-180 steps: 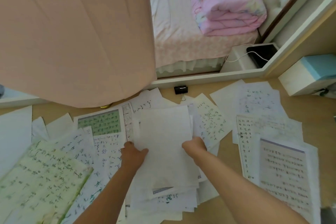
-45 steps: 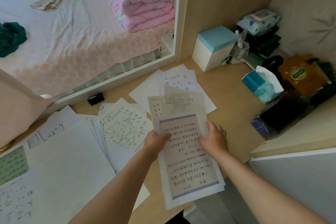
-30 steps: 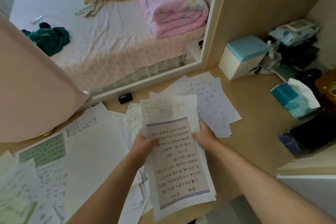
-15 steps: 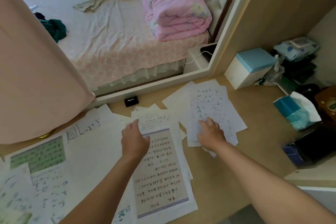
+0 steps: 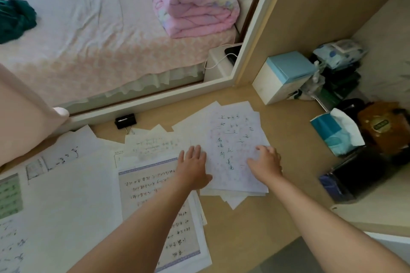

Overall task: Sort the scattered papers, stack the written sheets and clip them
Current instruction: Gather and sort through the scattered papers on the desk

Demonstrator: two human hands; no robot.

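Pressing written sheets (image 5: 233, 139) | left hand (image 5: 193, 170) shifted off bordered page (image 5: 144, 186) (fingers flat) | right hand (image 5: 266, 164) flat

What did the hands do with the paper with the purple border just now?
Both hands let go of the purple-bordered written sheet, which now lies flat. The left hand moved right to join the right hand on the pile of white handwritten sheets. The black binder clip stayed put.

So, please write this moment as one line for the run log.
phase: gathering | left hand: flat on handwritten sheets | right hand: on same sheets | binder clip: apart, unused
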